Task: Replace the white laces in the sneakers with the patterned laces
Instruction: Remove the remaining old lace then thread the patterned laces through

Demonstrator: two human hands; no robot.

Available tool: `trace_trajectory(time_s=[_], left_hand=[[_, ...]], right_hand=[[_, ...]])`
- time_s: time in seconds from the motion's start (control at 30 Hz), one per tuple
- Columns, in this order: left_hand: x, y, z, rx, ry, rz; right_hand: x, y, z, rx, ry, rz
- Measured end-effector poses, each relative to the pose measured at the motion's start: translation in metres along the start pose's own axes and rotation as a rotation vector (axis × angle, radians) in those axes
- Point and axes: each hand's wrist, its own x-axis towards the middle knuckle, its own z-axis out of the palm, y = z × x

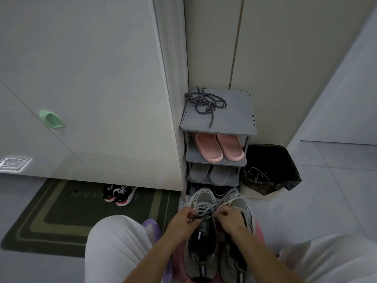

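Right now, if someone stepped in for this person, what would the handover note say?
The left grip pinches the white lace over the sneaker lying between the knees.
The right grip pinches the same lace from the other side.
The second sneaker lies beside it, to the right; its lacing is partly hidden.
The patterned laces lie heaped on top of the shoe rack, untouched.
Done: nothing complete; unlacing is at most begun.
Left: pull out both white laces, thread in the patterned ones.
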Motion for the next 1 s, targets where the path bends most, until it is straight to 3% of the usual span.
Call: trace_trajectory(time_s=[0.13,0.33,0.5,0.57,0.67,0.73,0.87,1.0], left_hand=[[0.000,0.001,0.000,0.001,-0.006,0.000],[-0.002,0.001,-0.001,0.015,0.001,-0.001],[-0.003,0.004,-0.003,-0.001,-0.001,-0.008],[-0.003,0.004,-0.003,-0.016,-0.016,-0.018],[-0.002,0.004,-0.001,-0.050,-0.015,-0.038],[-0.002,0.008,-0.002,-0.053,0.001,-0.037],[0.005,0.011,-0.001,0.019,0.102,-0.024],[0.010,0.016,0.003,0.043,0.079,-0.030]], right_hand=[[0.002,0.002,-0.001,0.165,0.058,0.050],[0.000,0.003,0.002,0.175,0.093,0.015],[0.005,-0.003,-0.001,0.465,0.094,0.185],[0.005,-0.004,0.001,0.352,0.074,0.129],[-0.007,-0.002,0.005,-0.075,-0.027,-0.115],[-0.021,0.000,0.007,-0.238,-0.114,-0.217],[-0.038,0.007,0.011,-0.277,-0.140,-0.267],[-0.038,0.008,0.004,-0.242,-0.148,-0.249]])
